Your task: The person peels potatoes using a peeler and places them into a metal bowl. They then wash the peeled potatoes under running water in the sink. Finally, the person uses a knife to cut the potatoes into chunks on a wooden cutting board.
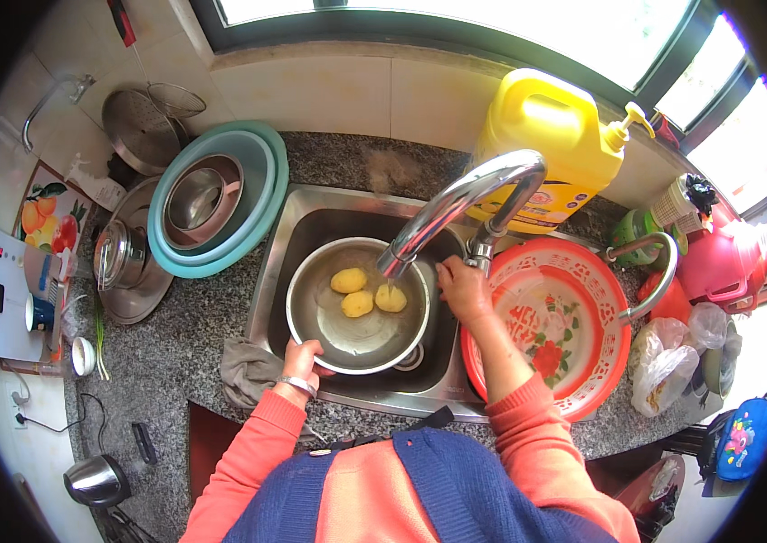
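Observation:
A round metal basin sits over the stainless steel sink, tilted slightly. Three peeled potatoes lie in shallow water inside it. My left hand grips the basin's near left rim, thumb over the edge. Beside the base of the chrome faucet is my right hand, its fingers curled; whether they hold anything is hidden. The spout hangs above the basin, and a thin trickle of water seems to fall on the rightmost potato.
A red patterned enamel basin stands right of the sink. Behind the faucet is a yellow pump jug. Nested bowls lean at the left, near a grey cloth. Plastic bags and an electric kettle occupy the counter's sides.

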The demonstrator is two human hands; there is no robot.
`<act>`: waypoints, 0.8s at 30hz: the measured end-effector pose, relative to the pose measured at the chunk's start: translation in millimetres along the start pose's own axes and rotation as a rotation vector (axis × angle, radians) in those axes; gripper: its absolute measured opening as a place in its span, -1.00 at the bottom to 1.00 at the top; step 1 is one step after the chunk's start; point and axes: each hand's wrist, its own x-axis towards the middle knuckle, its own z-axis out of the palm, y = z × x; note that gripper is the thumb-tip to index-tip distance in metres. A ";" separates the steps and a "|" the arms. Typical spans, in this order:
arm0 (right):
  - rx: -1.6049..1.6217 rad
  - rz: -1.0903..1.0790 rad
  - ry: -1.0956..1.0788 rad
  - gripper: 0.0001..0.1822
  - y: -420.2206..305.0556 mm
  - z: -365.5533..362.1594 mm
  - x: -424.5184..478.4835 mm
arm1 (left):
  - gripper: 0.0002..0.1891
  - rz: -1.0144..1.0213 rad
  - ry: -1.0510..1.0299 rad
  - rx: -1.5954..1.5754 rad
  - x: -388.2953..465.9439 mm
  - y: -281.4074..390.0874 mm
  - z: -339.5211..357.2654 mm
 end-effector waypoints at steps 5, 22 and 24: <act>0.293 0.139 -0.301 -0.75 -16.2 -15.4 12.9 | -0.56 0.016 -0.013 0.027 -6.8 6.9 -4.7; -0.307 -0.332 -0.328 -0.37 -57.6 104.2 -39.3 | -0.47 0.023 0.026 0.100 -12.2 14.7 9.1; -0.278 -0.270 -0.348 -0.38 -56.3 109.0 -39.1 | -0.35 0.036 0.039 0.041 -5.4 3.9 14.4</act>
